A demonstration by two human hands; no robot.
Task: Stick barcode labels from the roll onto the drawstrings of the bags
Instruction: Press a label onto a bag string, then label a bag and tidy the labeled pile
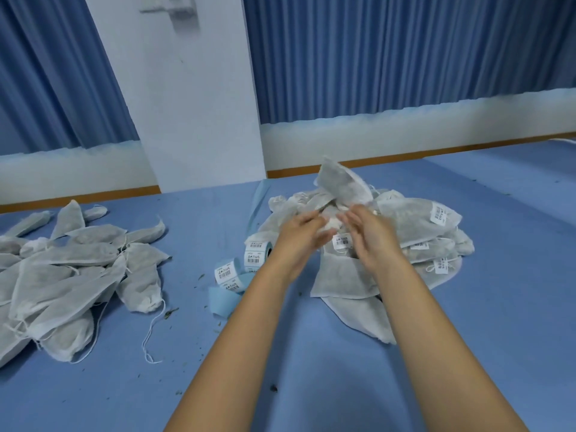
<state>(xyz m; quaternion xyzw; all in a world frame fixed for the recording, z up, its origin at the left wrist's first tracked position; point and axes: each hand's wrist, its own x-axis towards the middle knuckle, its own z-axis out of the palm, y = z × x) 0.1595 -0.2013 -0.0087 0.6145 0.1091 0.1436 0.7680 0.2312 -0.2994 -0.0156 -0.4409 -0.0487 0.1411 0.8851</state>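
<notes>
Left hand point(300, 236) and right hand point(369, 236): both at centre frame, forearms reaching in from the lower edge, fingertips meeting on a bunched white patch. Motion blur hides the fingers, so whether either hand pinches or only touches cannot be told. Raised bag point(341, 185): grey-white mesh, standing tilted just above and behind the hands, its lower end lost between them; apparently the item in work. Labelled pile point(430, 226): right of centre, directly under the hands, several bags showing white barcode tags. Unlabelled pile point(71, 272): left of frame, well apart, no tags visible, one loose drawstring point(152, 335) trailing toward the lower left. Label roll point(258, 251): just left of the left hand, on the blue table point(311, 385), with a label strip point(225, 275) running out toward the lower left over spent blue backing paper point(223, 302). Step in hand, by judgement: finishing one bag, either pressing a tag round its string or dropping the bag on the labelled pile. Next move calls for: a hand freed to reach left for a fresh bag, then a label peeled from the strip and folded round that bag's string.
</notes>
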